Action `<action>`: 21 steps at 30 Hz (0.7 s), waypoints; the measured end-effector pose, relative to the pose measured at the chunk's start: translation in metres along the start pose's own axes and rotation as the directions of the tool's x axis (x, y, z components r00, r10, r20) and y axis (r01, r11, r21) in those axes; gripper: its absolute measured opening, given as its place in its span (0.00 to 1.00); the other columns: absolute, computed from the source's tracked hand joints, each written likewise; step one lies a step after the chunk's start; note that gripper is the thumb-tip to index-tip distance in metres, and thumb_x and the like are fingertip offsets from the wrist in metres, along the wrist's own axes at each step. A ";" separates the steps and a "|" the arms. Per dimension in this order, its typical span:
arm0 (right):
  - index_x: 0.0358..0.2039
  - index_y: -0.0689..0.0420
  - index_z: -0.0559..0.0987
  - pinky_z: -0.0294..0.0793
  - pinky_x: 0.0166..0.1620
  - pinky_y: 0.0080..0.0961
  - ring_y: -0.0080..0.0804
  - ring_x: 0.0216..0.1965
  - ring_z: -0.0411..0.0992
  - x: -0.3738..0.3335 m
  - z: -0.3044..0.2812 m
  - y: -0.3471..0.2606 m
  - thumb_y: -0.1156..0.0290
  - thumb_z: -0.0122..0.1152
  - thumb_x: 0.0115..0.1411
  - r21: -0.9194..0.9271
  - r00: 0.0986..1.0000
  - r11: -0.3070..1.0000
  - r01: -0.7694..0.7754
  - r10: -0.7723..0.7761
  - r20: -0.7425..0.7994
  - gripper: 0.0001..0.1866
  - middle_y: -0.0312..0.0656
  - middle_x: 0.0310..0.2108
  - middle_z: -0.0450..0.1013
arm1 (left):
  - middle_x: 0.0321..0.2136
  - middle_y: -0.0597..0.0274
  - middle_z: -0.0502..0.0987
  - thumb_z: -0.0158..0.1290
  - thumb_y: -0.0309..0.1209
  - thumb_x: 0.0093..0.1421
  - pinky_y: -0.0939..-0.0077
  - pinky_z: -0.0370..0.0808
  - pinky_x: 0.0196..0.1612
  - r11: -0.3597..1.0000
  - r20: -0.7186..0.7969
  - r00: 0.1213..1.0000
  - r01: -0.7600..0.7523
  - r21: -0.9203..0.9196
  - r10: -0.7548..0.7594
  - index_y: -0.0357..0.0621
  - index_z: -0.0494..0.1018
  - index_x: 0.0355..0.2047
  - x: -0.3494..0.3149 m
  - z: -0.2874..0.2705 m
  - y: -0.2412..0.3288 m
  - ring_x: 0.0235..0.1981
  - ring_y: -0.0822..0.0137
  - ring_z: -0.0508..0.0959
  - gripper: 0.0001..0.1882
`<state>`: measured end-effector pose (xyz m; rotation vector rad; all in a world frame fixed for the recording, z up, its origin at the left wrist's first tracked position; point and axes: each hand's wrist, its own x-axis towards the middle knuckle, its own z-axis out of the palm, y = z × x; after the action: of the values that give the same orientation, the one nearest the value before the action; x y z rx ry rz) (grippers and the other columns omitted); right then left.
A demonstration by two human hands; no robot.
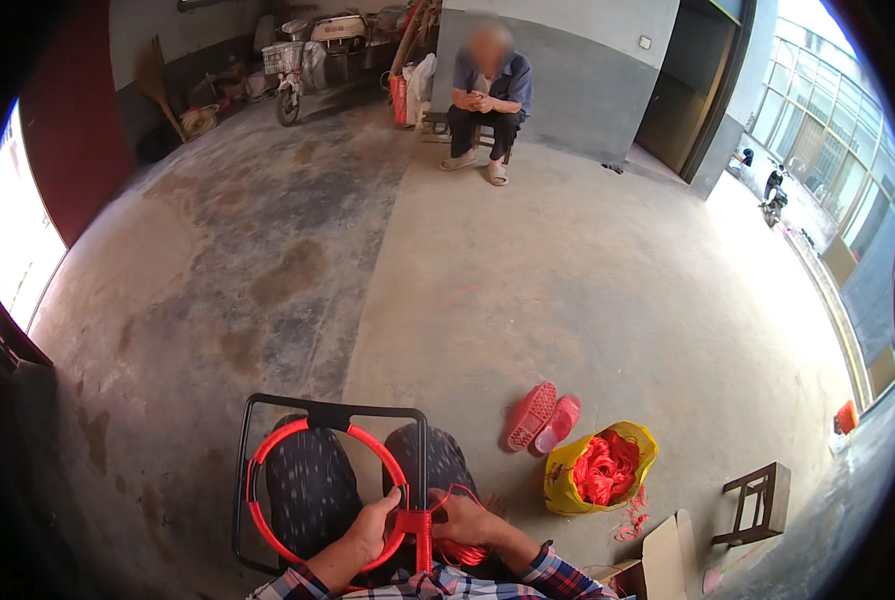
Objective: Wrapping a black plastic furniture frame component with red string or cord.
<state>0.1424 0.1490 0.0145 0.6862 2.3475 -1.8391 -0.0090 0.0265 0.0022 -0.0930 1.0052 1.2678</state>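
In the head view, concrete floor (567, 290) spreads widely ahead of your knees (312, 485) and leftward, reaching a person (489, 95) seated by the far wall. Your right side is tighter: a yellow bag (562, 488) stuffed with red cord (605, 470) stands near your forearm (515, 548), pink slippers (533, 416) just beyond. Over your lap is a black frame (236, 490), its outer edge passing your left knee. Inside sits a ring (379, 447) wrapped bright red, black stretches showing at top and left. Your left hand's (369, 530) fingers grip its right side; your right hand's (464, 522) fingers hold red cord beside the wrapped joint (412, 522).
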 end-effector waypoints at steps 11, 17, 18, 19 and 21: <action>0.53 0.66 0.64 0.69 0.46 0.31 0.41 0.43 0.73 -0.003 -0.007 -0.019 0.68 0.62 0.49 0.033 0.999 0.999 0.028 -0.028 -0.027 0.32 0.53 0.39 0.74 | 0.37 0.58 0.77 0.37 0.43 0.67 0.63 0.75 0.42 0.998 -0.023 0.998 0.062 0.017 -0.061 0.43 0.70 0.46 -0.003 0.000 0.006 0.37 0.63 0.77 0.19; 0.53 0.68 0.64 0.69 0.47 0.28 0.35 0.43 0.73 0.001 -0.006 -0.015 0.68 0.62 0.49 0.115 0.999 0.992 -0.045 0.041 0.034 0.33 0.53 0.40 0.74 | 0.37 0.56 0.77 0.37 0.45 0.66 0.62 0.76 0.39 0.999 -0.052 0.998 0.040 0.028 -0.038 0.42 0.68 0.47 0.002 -0.005 0.002 0.36 0.61 0.78 0.21; 0.53 0.68 0.64 0.69 0.47 0.28 0.35 0.43 0.73 0.001 -0.007 -0.017 0.69 0.62 0.49 0.120 0.998 0.991 -0.060 0.055 0.045 0.33 0.52 0.40 0.74 | 0.37 0.56 0.77 0.37 0.45 0.66 0.62 0.75 0.38 0.999 -0.040 0.999 0.037 0.030 -0.036 0.42 0.68 0.47 0.004 -0.007 0.001 0.36 0.61 0.78 0.21; 0.53 0.68 0.64 0.69 0.47 0.28 0.35 0.43 0.73 0.000 -0.007 -0.018 0.69 0.62 0.49 0.124 0.996 0.990 -0.074 0.067 0.056 0.32 0.52 0.40 0.74 | 0.38 0.56 0.77 0.37 0.45 0.66 0.63 0.75 0.37 0.999 -0.029 0.999 0.034 0.031 -0.033 0.42 0.68 0.47 0.004 -0.008 0.001 0.36 0.61 0.78 0.22; 0.54 0.67 0.64 0.69 0.47 0.28 0.35 0.43 0.72 0.003 -0.004 -0.007 0.69 0.62 0.49 0.103 0.997 0.992 -0.072 0.068 0.044 0.32 0.52 0.41 0.74 | 0.37 0.56 0.77 0.37 0.45 0.66 0.64 0.75 0.36 0.998 -0.038 0.999 0.035 0.051 -0.033 0.42 0.69 0.47 0.003 -0.007 0.002 0.35 0.61 0.78 0.21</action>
<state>0.1373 0.1522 0.0206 0.7260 2.1863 -1.9385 -0.0148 0.0257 -0.0033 -0.0928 1.0634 1.2123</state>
